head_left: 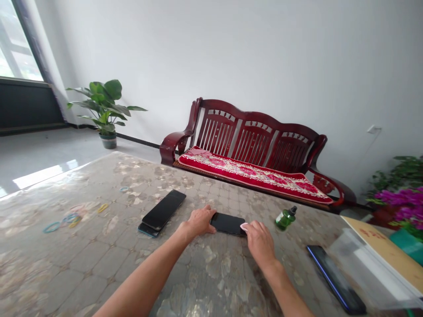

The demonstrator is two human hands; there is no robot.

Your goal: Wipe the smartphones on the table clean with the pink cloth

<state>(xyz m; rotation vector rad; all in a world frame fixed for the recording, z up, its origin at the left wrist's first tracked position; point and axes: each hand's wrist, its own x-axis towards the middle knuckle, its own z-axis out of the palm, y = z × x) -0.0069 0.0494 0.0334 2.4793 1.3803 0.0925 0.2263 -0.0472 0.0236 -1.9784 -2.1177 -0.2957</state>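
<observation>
A black smartphone (228, 223) lies screen up on the patterned tablecloth, between my two hands. My left hand (199, 220) grips its left end, with fingers at the far edge and thumb at the near one. Pinched in my right hand (259, 240) is a small white wipe (243, 226), which touches the phone's right end. Left of my left hand lies a stack of phones, a larger black phone (165, 209) over one with a blue edge (148, 230). Past my right hand stands a green spray bottle (286, 219) with a black top.
Another phone (335, 279) lies at the right beside a clear plastic box (357, 264). Several coloured rubber bands (71, 219) are scattered at the left of the table (109, 259). Behind it stands a wooden bench (254, 136); a potted plant (107, 108) is at the back left.
</observation>
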